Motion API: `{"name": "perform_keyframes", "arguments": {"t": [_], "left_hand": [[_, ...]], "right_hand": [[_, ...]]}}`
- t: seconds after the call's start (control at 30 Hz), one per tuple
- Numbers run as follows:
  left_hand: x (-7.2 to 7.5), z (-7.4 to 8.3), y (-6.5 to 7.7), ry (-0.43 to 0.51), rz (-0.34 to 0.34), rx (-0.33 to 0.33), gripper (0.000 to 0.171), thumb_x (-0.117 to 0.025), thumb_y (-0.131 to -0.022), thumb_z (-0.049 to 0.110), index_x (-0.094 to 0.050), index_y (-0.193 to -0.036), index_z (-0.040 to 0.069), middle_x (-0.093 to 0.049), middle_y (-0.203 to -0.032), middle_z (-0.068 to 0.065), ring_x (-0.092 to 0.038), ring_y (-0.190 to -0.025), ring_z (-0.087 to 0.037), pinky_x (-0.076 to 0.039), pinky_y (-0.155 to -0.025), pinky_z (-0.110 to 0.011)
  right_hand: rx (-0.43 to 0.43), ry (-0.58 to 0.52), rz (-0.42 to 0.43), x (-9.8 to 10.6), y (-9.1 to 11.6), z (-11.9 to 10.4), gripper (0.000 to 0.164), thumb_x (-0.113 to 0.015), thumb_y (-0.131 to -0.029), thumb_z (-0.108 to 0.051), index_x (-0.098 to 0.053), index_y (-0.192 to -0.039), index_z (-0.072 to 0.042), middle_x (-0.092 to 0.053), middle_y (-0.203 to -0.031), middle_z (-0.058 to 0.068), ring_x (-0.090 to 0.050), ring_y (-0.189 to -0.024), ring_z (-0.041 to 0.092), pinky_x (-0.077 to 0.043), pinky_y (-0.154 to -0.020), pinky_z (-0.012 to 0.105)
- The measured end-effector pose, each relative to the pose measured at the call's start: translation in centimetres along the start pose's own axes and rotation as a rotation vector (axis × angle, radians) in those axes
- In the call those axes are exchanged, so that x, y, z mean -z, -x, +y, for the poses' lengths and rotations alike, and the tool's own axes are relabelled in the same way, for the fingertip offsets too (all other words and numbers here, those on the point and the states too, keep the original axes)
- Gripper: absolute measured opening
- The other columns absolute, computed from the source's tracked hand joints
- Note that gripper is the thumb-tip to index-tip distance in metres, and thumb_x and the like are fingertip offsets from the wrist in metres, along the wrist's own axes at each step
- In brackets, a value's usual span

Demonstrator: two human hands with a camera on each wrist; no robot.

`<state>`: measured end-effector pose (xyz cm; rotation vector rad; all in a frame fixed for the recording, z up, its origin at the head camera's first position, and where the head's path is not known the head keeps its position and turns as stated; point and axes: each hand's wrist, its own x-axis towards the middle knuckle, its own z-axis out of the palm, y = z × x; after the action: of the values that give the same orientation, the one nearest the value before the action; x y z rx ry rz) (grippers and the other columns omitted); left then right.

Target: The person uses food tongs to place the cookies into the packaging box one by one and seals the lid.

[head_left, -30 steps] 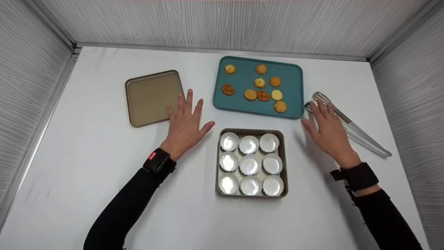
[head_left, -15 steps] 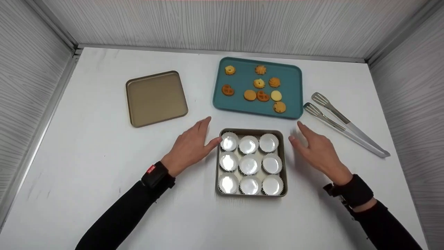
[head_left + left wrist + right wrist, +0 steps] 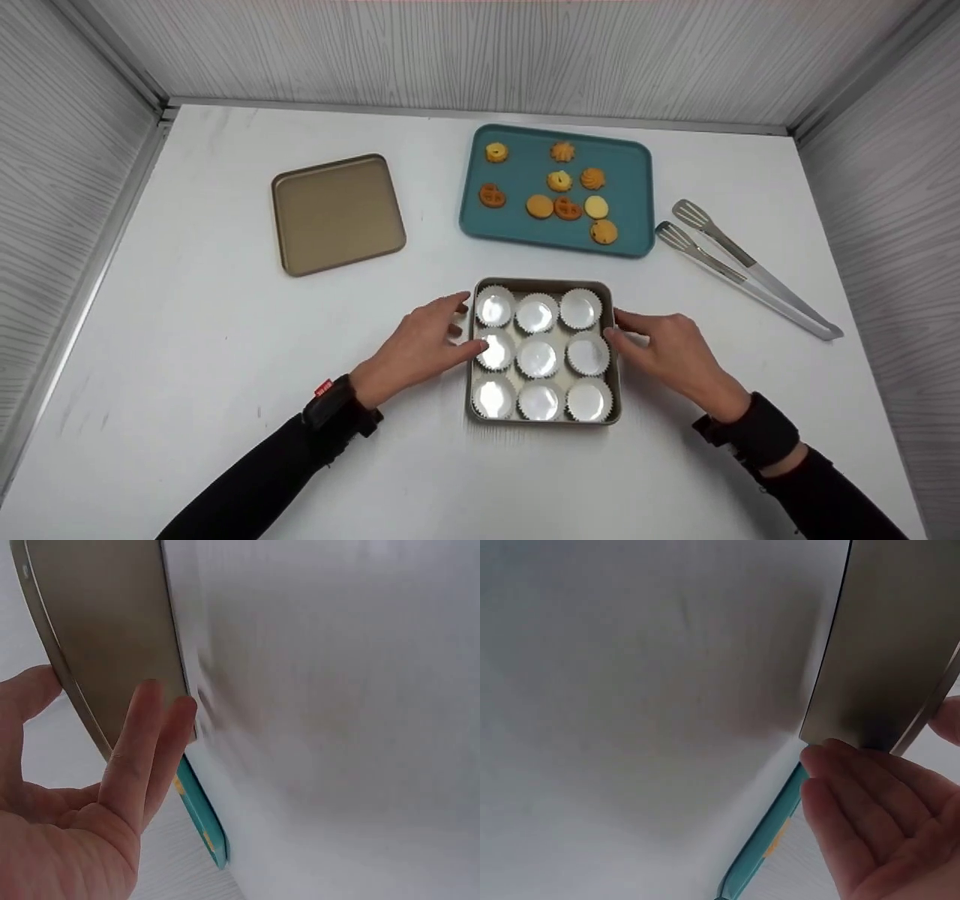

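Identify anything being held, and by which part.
Right hand pinches the square gold metal tin by its right wall; whether left hand grips it is unclear.

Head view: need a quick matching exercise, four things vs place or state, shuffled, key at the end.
Things
1. Teal tray
2. Tongs
3. Square tin
4. Tan tray

Place or state
A. Nine white cups inside
B. Leftmost of the four
C. Cookies on it
D. Rightmost, arms spread in a V

Pairs: 1-C, 2-D, 3-A, 4-B
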<state>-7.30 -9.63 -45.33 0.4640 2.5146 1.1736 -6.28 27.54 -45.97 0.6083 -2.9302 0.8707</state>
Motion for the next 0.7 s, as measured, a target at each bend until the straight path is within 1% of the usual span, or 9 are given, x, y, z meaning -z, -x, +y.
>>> {"name": "perform_keyframes", "arguments": {"t": [0.1, 0.2, 0.3, 0.4, 0.5, 0.57, 0.6, 0.7], "left_hand": [[-0.3, -0.1, -0.1, 0.085, -0.004, -0.024, 0.075, -0.076, -0.094, 0.029, -0.043, -0.155, 0.0, -0.059, -0.144, -0.015, -0.068, -0.117, -0.028, -0.057, -0.096, -0.039], [-0.6, 0.0, -0.3, 0.132, 0.01, -0.044, 0.071, -0.074, -0.095, 0.021, -0.043, -0.155, -0.002, -0.056, -0.147, -0.018, -0.066, -0.122, -0.03, -0.054, -0.101, -0.039], [-0.8, 0.2, -0.6, 0.126, 0.028, -0.046, 0.07, -0.07, -0.095, 0.016, -0.042, -0.154, -0.006, -0.053, -0.15, -0.021, -0.062, -0.127, -0.03, -0.049, -0.108, -0.039], [-0.9, 0.4, -1.1, 0.09, 0.061, -0.043, 0.069, -0.069, -0.093, 0.015, -0.042, -0.152, -0.009, -0.051, -0.151, -0.023, -0.056, -0.135, -0.03, -0.042, -0.114, -0.039], [-0.8, 0.7, -1.7, 0.073, 0.089, -0.04, 0.069, -0.07, -0.091, 0.013, -0.044, -0.152, -0.009, -0.051, -0.151, -0.024, -0.05, -0.139, -0.033, -0.04, -0.116, -0.041], [-0.7, 0.9, -2.2, 0.081, 0.099, -0.037, 0.069, -0.071, -0.091, 0.011, -0.044, -0.151, -0.009, -0.051, -0.15, -0.025, -0.05, -0.14, -0.035, -0.039, -0.117, -0.041], [-0.7, 0.9, -2.4, 0.092, 0.099, -0.032, 0.07, -0.071, -0.09, 0.011, -0.044, -0.152, -0.008, -0.051, -0.151, -0.025, -0.052, -0.138, -0.035, -0.04, -0.116, -0.041], [-0.5, 1.1, -3.1, 0.122, 0.096, -0.006, 0.071, -0.071, -0.088, 0.007, -0.043, -0.152, -0.007, -0.051, -0.151, -0.024, -0.059, -0.131, -0.033, -0.044, -0.113, -0.038]], "right_hand": [[0.043, -0.026, 0.017, -0.2, 0.0, 0.2, 0.03, -0.072, -0.098, -0.017, -0.076, -0.124, -0.004, -0.078, -0.106, 0.012, -0.077, -0.089, 0.026, -0.061, -0.073, 0.046], [0.057, -0.026, 0.031, -0.2, -0.1, 0.2, 0.028, -0.07, -0.097, -0.014, -0.077, -0.123, -0.005, -0.078, -0.104, 0.011, -0.077, -0.086, 0.025, -0.061, -0.07, 0.044], [0.068, -0.013, 0.048, -0.1, -0.3, 0.1, 0.025, -0.07, -0.095, -0.009, -0.08, -0.118, -0.006, -0.079, -0.098, 0.01, -0.077, -0.082, 0.023, -0.061, -0.068, 0.043], [0.083, 0.002, 0.073, 0.0, -0.8, -0.1, 0.019, -0.068, -0.093, -0.004, -0.082, -0.105, -0.007, -0.079, -0.089, 0.006, -0.076, -0.078, 0.019, -0.059, -0.065, 0.04], [0.095, 0.018, 0.095, 0.1, -1.5, -0.2, 0.013, -0.068, -0.09, -0.001, -0.079, -0.093, -0.007, -0.078, -0.081, 0.005, -0.075, -0.074, 0.018, -0.058, -0.062, 0.039], [0.101, 0.031, 0.104, 0.3, -2.0, -0.3, 0.012, -0.068, -0.088, 0.0, -0.076, -0.086, -0.008, -0.076, -0.075, 0.003, -0.072, -0.068, 0.016, -0.055, -0.059, 0.036], [0.1, 0.034, 0.105, 0.4, -2.2, -0.3, 0.012, -0.068, -0.088, 0.0, -0.075, -0.083, -0.009, -0.073, -0.071, 0.001, -0.068, -0.064, 0.014, -0.052, -0.056, 0.034], [0.102, 0.046, 0.105, 0.6, -3.0, -0.1, 0.016, -0.067, -0.087, 0.0, -0.069, -0.076, -0.011, -0.062, -0.061, -0.005, -0.054, -0.054, 0.009, -0.041, -0.051, 0.026]]}}
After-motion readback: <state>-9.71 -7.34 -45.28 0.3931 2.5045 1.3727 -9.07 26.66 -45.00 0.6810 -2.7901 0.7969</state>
